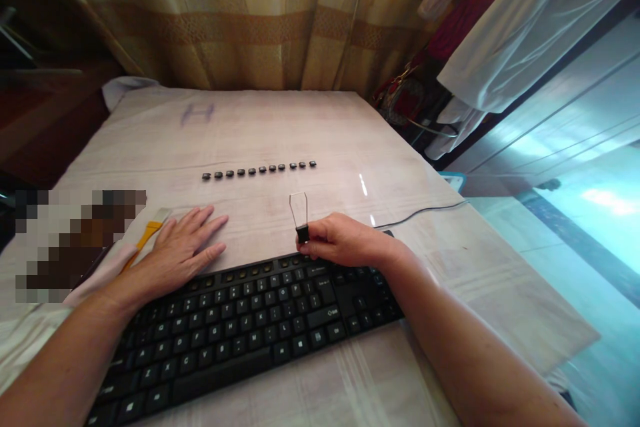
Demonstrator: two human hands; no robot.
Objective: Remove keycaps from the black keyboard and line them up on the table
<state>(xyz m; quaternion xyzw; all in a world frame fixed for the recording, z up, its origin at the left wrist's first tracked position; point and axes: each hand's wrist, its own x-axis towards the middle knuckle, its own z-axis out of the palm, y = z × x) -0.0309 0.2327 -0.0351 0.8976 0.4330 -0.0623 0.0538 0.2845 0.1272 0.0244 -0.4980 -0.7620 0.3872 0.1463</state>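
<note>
A black keyboard (235, 333) lies slanted in front of me, its upper edge by both hands. My right hand (335, 239) is over its upper right part, fingers closed on the black handle of a wire keycap puller (303, 232). The wire loop points up and away, with nothing visible in it. My left hand (185, 247) lies flat on the cloth at the keyboard's upper left, fingers spread. Beyond the hands, several small black keycaps (262, 170) form a row. In the keyboard's top row, several key spots show bare sockets. My right hand covers some keys.
A flat brush (149, 235) with a yellow handle lies left of my left hand, beside a blurred-out patch. The keyboard's cable (420, 215) runs right across the white cloth (280, 127). Curtains (260, 20) hang at the back; garments (520, 33) hang at the right.
</note>
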